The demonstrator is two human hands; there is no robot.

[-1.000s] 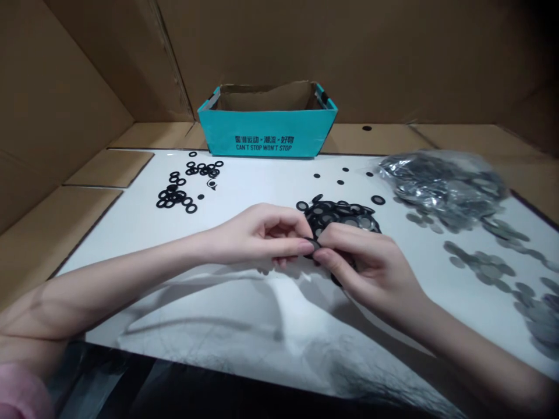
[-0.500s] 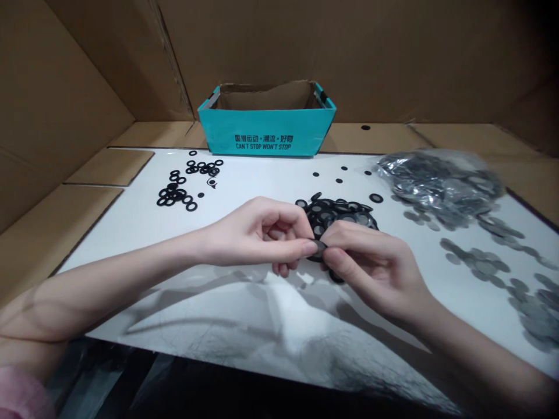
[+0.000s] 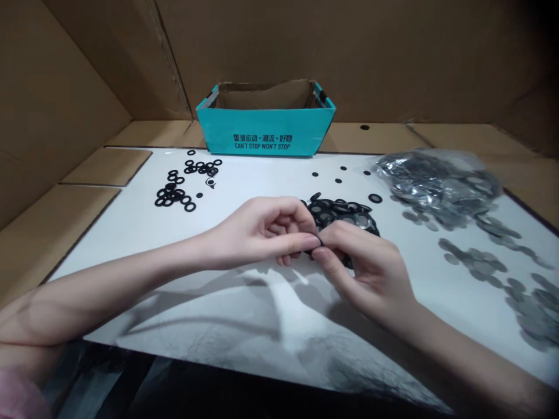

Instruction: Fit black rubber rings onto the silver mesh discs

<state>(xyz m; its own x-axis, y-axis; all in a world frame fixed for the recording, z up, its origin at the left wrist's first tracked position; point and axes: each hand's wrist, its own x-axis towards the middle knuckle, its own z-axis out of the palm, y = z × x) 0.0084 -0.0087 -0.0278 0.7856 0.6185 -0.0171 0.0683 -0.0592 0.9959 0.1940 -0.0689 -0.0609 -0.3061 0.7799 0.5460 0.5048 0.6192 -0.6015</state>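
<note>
My left hand (image 3: 266,230) and my right hand (image 3: 362,262) meet fingertip to fingertip over the white sheet (image 3: 262,291). Both pinch one small black ring piece (image 3: 318,244) between thumbs and forefingers; most of it is hidden by the fingers. Right behind the hands lies a pile of black rings with grey discs (image 3: 345,212). The other fingers of both hands are curled in.
A group of bare black rings (image 3: 183,186) lies at the far left of the sheet. A clear bag of grey discs (image 3: 437,180) and loose grey discs (image 3: 480,265) fill the right side. A teal cardboard box (image 3: 266,131) stands at the back. Cardboard walls surround everything.
The hands have shifted slightly up and closer together, and the pinched piece is now more covered by the fingertips. The rest stays put.
</note>
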